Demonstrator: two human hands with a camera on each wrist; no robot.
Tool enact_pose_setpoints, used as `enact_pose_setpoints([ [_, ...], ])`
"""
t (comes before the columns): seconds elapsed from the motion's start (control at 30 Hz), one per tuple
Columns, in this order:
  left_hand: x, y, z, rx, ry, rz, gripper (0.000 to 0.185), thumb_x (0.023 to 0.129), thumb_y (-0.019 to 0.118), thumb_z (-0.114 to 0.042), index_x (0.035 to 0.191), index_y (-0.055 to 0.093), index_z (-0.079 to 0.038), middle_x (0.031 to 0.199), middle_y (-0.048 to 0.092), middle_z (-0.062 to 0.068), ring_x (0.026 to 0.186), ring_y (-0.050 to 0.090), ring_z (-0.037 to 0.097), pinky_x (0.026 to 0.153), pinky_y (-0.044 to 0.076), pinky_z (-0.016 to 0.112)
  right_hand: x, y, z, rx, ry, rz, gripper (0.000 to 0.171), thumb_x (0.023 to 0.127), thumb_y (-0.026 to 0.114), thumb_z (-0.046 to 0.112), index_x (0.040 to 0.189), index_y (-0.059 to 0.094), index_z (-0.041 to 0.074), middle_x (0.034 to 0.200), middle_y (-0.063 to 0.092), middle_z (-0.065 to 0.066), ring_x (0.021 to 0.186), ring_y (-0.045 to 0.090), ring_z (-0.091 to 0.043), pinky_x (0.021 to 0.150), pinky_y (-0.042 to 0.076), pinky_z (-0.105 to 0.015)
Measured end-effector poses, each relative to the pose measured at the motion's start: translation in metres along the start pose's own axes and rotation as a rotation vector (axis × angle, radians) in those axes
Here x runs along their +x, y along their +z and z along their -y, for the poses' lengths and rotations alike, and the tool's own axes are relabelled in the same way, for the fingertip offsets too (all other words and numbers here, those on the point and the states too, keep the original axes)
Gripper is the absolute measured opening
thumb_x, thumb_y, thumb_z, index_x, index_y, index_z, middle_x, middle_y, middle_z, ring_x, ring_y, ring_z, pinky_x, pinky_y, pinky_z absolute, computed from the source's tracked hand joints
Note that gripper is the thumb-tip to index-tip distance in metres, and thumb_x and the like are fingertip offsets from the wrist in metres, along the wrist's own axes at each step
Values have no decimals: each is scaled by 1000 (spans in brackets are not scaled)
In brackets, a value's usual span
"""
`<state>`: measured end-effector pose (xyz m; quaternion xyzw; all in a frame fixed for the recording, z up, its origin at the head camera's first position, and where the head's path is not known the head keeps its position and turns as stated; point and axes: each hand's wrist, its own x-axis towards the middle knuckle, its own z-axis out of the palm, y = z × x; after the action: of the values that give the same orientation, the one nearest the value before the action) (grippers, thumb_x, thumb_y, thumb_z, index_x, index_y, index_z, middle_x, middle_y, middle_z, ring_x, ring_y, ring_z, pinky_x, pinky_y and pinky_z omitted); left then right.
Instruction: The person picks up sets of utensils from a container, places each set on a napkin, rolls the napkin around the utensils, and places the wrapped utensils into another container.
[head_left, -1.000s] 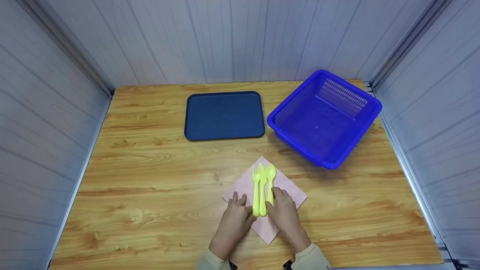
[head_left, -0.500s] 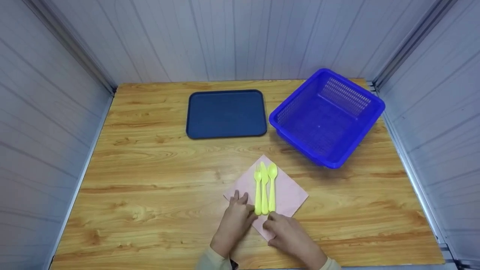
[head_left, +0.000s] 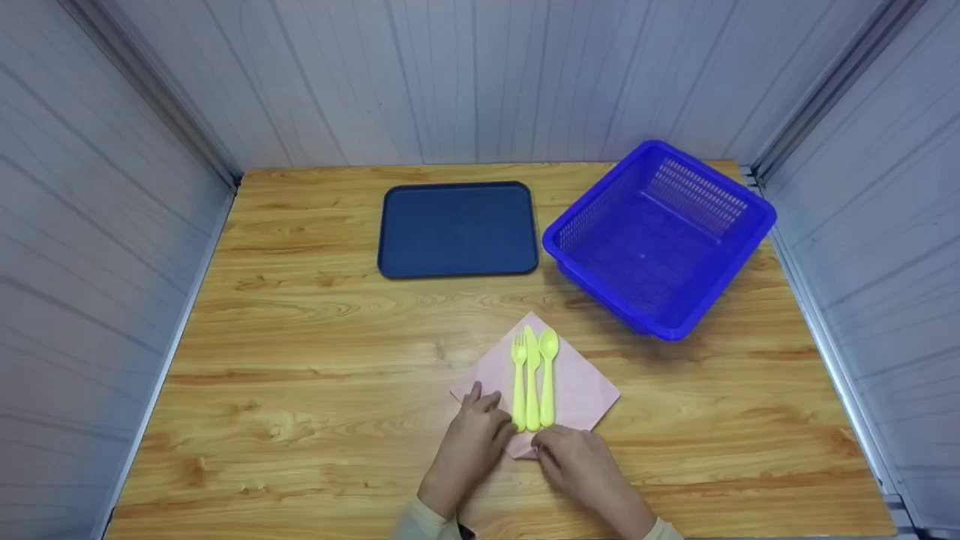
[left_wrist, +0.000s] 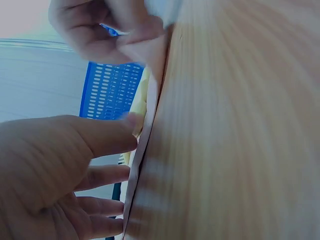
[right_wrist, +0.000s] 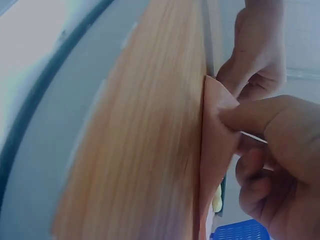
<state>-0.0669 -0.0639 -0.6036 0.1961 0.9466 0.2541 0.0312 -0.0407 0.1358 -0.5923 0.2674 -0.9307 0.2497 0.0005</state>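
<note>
Pinching the near corner of the pink napkin point(head_left: 574, 386), the right hand point(head_left: 581, 465) has thumb and forefinger closed narrow on the paper; the right wrist view shows that corner lifted and folded back off the table point(head_left: 315, 375). Same corner shows in the left wrist view point(left_wrist: 150, 50), held between the fingertips point(left_wrist: 131, 40) of the right hand.

Left hand point(head_left: 469, 446) lies flat on the napkin's left part, fingers straight and spread, thumb point(left_wrist: 107, 134) lying at the napkin edge, just beside the cutlery handles. It holds nothing, just presses down.

Napkin sits as a diamond at the table's near centre, rest of it flat. On it, three yellow-green plastic pieces lie side by side, touching, handles toward the person: fork point(head_left: 518, 382) on the left, knife point(head_left: 532, 382) in the middle, spoon point(head_left: 548, 375) on the right. Handle ends sit between the two hands.

Farther out: dark blue tray point(head_left: 457, 231) at the far centre of the table, flat. Blue plastic basket point(head_left: 660, 236) just to the right of the tray, turned at an angle, near corner well apart from the napkin. Grey panelled walls close in the table on three sides.
</note>
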Motion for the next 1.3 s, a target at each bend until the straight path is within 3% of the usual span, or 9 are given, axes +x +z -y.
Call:
enact_pose_setpoints([
  [0.1, -1, -1, 1, 17, -3, -1, 28, 96, 60, -33, 95, 76, -11, 123, 63, 18, 128, 44, 45, 110, 28, 52, 8, 0, -3, 88, 99, -72, 3, 89, 70, 16, 86, 71, 16, 79, 64, 11, 70, 61, -4, 59, 51, -27],
  [0.27, -1, -1, 1, 27, -2, -23, 40, 100, 51, -38, 96, 76, -7, 121, 64, 18, 126, 48, 41, 111, 28, 50, 24, 5, -8, 117, 228, -208, 5, 86, 75, 20, 88, 73, 15, 78, 63, 11, 68, 56, -3, 60, 49, -25],
  [0.57, 1, 0, -3, 66, 29, -70, 29, 98, 57, -32, 103, 72, -8, 115, 66, 15, 121, 54, 35, 109, 33, 48, 47, 13, -18, 130, 330, -277, 9, 79, 81, 23, 82, 75, 17, 74, 55, 11, 61, 47, -4, 53, 41, -24],
  [0.63, -2, -2, -6, 69, 78, -102, 24, 97, 59, -28, 105, 71, -9, 115, 66, 13, 121, 54, 34, 107, 37, 45, 49, 14, -20, 123, 336, -287, 10, 78, 82, 23, 81, 74, 17, 73, 54, 11, 61, 47, -5, 53, 41, -24],
  [0.77, -8, -4, -19, 62, 267, -137, 20, 95, 62, -22, 107, 72, -9, 113, 67, 8, 117, 57, 27, 101, 44, 38, 50, 15, -24, 98, 348, -306, 12, 77, 83, 22, 79, 72, 17, 71, 51, 10, 61, 47, -6, 53, 41, -26],
  [0.9, -10, 0, -32, 72, 366, -72, 24, 96, 60, -21, 112, 72, -8, 115, 67, 5, 117, 58, 24, 98, 46, 35, 50, 17, -28, 87, 343, -322, 11, 77, 83, 23, 79, 73, 18, 70, 51, 11, 61, 48, -6, 54, 42, -27],
  [1.03, -8, 8, -38, 142, 357, 6, 28, 97, 58, -22, 116, 70, -5, 120, 64, 7, 122, 54, 26, 102, 43, 35, 53, 18, -32, 95, 331, -325, 11, 77, 82, 25, 80, 74, 18, 70, 52, 11, 61, 49, -6, 55, 43, -26],
  [1.17, -5, 15, -40, 240, 363, 39, 36, 98, 57, -25, 124, 65, -2, 131, 58, 12, 127, 50, 31, 106, 38, 35, 53, 17, -33, 116, 342, -328, 11, 78, 82, 24, 81, 74, 17, 70, 55, 10, 62, 51, -6, 56, 44, -27],
  [1.3, -2, 19, -43, 269, 313, 85, 39, 98, 55, -27, 129, 62, -4, 137, 53, 14, 129, 47, 33, 106, 38, 37, 50, 8, -38, 103, 365, -397, 13, 83, 78, 24, 87, 73, 12, 78, 62, 3, 71, 59, -15, 63, 49, -34],
])
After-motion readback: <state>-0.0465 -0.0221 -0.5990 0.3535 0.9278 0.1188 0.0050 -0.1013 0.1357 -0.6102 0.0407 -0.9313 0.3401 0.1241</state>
